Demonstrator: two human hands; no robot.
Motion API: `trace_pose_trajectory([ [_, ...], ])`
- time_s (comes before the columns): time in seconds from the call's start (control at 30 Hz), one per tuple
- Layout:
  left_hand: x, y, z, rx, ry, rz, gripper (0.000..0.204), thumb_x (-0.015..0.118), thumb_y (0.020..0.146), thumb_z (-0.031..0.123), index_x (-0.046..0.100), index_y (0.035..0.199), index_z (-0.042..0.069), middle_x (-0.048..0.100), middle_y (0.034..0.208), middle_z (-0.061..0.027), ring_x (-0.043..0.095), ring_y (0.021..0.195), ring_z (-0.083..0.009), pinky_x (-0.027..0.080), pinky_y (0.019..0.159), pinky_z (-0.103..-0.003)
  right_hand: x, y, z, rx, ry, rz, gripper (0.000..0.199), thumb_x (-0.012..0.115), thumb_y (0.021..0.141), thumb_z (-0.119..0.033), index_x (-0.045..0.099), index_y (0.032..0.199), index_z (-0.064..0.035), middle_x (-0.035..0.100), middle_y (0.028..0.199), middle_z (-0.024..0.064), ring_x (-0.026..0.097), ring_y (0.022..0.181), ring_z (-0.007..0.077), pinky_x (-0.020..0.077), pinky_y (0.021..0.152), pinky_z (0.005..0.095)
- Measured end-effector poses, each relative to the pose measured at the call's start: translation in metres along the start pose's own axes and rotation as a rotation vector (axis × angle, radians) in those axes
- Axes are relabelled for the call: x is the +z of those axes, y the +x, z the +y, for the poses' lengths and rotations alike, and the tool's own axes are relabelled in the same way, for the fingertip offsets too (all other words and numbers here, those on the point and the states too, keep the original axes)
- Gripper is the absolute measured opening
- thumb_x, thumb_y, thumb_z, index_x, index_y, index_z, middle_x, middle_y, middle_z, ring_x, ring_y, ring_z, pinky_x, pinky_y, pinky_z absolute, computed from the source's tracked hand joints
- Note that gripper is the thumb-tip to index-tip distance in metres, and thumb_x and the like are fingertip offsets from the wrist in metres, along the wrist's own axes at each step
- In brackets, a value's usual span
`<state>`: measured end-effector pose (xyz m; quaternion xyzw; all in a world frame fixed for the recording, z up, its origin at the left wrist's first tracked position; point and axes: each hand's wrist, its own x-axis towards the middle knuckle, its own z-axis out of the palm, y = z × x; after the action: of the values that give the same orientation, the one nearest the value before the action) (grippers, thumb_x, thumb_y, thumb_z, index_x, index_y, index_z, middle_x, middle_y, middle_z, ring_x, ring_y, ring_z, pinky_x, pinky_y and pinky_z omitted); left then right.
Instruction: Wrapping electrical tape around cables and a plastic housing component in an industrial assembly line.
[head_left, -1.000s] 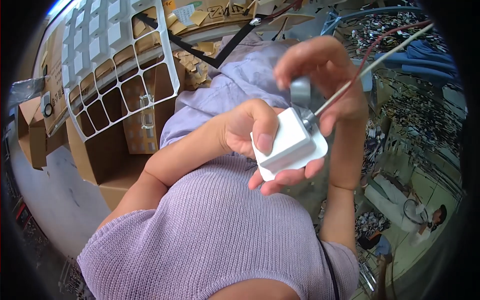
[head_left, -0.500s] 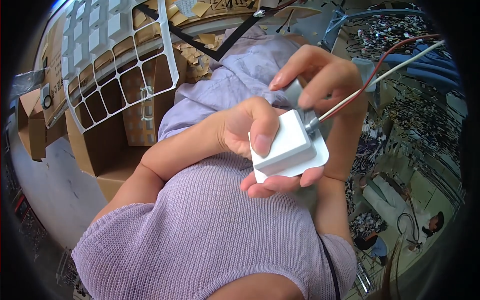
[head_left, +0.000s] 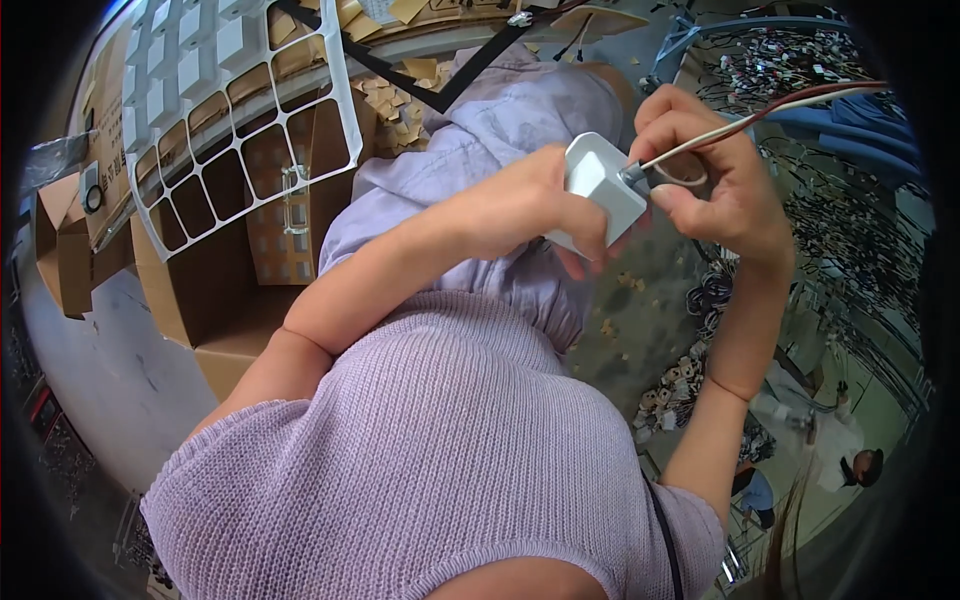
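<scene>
Has white housing (head_left: 615, 197) pinched between thumb and fingers of left hand (head_left: 535, 205), tilted, held up in front of lavender cloth (head_left: 470, 150) on the lap. Has right hand (head_left: 738, 190) curled beside grey wrap (head_left: 632, 173) at housing edge, close around red and white wires (head_left: 700, 140); can't tell whether pinching wires or wrap. Shows white grid sheet (head_left: 350, 130) overlapping open cardboard box (head_left: 170, 290) at left.
</scene>
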<state>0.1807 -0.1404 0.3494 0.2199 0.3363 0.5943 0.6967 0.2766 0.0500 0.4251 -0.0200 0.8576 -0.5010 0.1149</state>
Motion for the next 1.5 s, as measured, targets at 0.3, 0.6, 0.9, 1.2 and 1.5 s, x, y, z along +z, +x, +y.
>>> trace_pose_trajectory([
  [0.3, -0.008, 0.013, -0.023, 0.626, 0.818, 0.580, 0.050, 0.068, 0.062, 0.004, 0.059, 0.111, -0.001, 0.064, 0.092, -0.0061, 0.060, 0.081, -0.0170, 0.048, 0.075, -0.030, 0.058, -0.008, -0.023, 0.217, -0.032, 0.520, 0.031, 0.074, 0.071, -0.004, 0.061, 0.098, -0.0002, 0.057, 0.097, 0.0046, 0.057, 0.088, 0.0119, 0.0456, 0.079, 0.0230],
  [0.6, -0.014, -0.002, -0.002, -0.115, -0.008, -0.260, 0.050, 0.064, 0.061, 0.012, 0.058, 0.107, -0.006, 0.061, 0.076, -0.0103, 0.064, 0.064, -0.0167, 0.052, 0.044, -0.026, 0.033, -0.014, 0.001, -0.157, -0.015, 0.323, 0.017, 0.069, 0.072, 0.002, 0.069, 0.088, -0.0029, 0.058, 0.104, 0.0090, 0.057, 0.099, 0.0183, 0.0437, 0.085, 0.0305],
  [0.9, -0.011, -0.004, -0.010, -0.263, -0.264, -0.582, 0.055, 0.063, 0.056, 0.011, 0.055, 0.105, -0.013, 0.058, 0.074, -0.0136, 0.064, 0.064, -0.0228, 0.052, 0.044, -0.027, 0.016, 0.017, 0.015, -0.463, 0.097, -0.124, 0.020, 0.065, 0.073, 0.006, 0.071, 0.089, -0.0029, 0.055, 0.114, 0.0151, 0.055, 0.110, 0.0271, 0.0430, 0.095, 0.0374],
  [1.2, -0.010, 0.000, -0.012, -0.107, -0.006, -0.067, 0.047, 0.065, 0.063, 0.011, 0.061, 0.108, -0.002, 0.063, 0.081, -0.0083, 0.063, 0.066, -0.0155, 0.055, 0.055, -0.028, 0.006, 0.004, 0.001, -0.076, -0.137, -0.060, 0.027, 0.059, 0.071, 0.010, 0.069, 0.093, -0.0027, 0.053, 0.113, 0.0087, 0.055, 0.100, 0.0182, 0.0447, 0.082, 0.0288],
  [1.5, -0.013, 0.017, -0.023, 0.656, 1.137, 0.782, 0.041, 0.068, 0.066, 0.014, 0.055, 0.104, 0.008, 0.061, 0.092, -0.0163, 0.061, 0.073, -0.0405, 0.051, 0.064, -0.048, 0.061, -0.018, -0.043, 0.348, 0.589, 0.394, 0.060, 0.072, 0.086, -0.029, 0.049, 0.129, 0.0064, 0.060, 0.107, 0.0094, 0.059, 0.095, 0.0157, 0.0460, 0.087, 0.0263],
])
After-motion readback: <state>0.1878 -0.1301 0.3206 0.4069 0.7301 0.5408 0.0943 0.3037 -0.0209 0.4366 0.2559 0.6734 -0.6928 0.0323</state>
